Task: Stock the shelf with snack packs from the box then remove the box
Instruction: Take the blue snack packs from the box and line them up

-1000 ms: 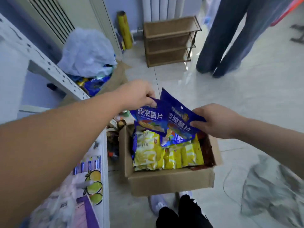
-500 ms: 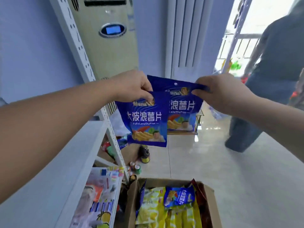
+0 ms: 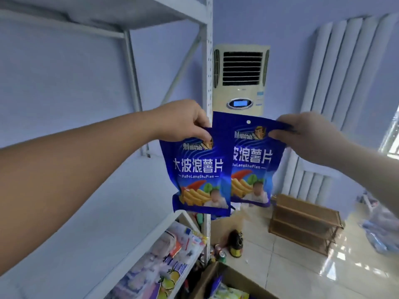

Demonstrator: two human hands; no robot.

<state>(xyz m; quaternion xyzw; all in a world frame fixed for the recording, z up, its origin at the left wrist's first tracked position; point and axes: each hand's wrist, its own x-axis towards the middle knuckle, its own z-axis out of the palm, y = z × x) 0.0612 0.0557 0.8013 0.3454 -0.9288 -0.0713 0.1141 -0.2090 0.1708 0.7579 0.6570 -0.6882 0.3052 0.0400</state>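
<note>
blue foil snack packs (image 3: 198,175), one pinched by the left hand (image 3: 183,121), one by the right hand (image 3: 306,139), hang beside the white metal shelf (image 3: 108,212); the brown cardboard box (image 3: 244,281) holds more, so stocking looks unfinished.

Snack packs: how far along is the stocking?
Done: nothing blue shows on the white shelf yet. In hand: left hand pinches one blue pack, right hand pinches a second blue pack, both raised beside that shelf. Left: place both, empty the box, which holds more packs, then remove it.
</note>
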